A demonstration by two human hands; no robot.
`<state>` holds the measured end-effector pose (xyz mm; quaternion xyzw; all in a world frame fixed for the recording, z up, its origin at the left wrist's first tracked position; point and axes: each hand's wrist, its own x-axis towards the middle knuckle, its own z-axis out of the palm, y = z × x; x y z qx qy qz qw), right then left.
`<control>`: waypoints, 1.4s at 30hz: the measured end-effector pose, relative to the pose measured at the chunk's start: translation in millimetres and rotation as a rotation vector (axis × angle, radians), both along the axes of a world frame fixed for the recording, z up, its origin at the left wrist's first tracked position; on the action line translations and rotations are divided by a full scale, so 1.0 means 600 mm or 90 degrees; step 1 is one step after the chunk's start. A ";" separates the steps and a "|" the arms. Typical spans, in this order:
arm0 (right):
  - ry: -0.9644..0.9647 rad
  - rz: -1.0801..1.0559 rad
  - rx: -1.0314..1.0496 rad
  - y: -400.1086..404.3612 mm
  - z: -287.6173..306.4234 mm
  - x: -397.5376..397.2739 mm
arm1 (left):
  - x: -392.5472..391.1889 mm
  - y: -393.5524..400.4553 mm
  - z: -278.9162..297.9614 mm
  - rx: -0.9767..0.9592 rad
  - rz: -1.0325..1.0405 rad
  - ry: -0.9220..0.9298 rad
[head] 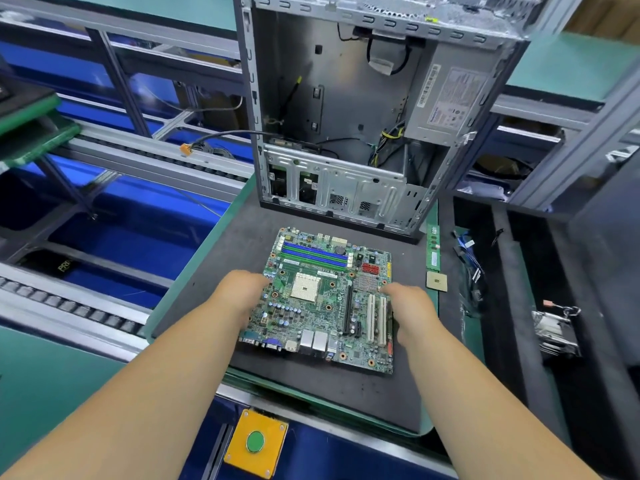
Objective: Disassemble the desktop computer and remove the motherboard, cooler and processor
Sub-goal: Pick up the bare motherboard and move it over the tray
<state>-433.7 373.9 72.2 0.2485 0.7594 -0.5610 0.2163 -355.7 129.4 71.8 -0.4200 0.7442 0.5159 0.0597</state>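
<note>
Both hands on the motherboard, out of the case and flat on the dark mat.

Nearest, a yellow box with a green button sits at the bench edge. Above it, the left hand grips the left edge of the motherboard, fingers curled under, and the right hand clasps its right edge beside the white slots. The board's socket is bare. Just right on the mat lies the processor, then a memory stick; farther right, the cooler rests in a dark tray. Beyond stands the open computer case, power supply inside.
</note>
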 end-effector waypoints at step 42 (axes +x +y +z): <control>0.284 0.065 0.103 0.483 0.256 -0.054 | -0.178 0.473 0.048 0.563 -0.119 0.065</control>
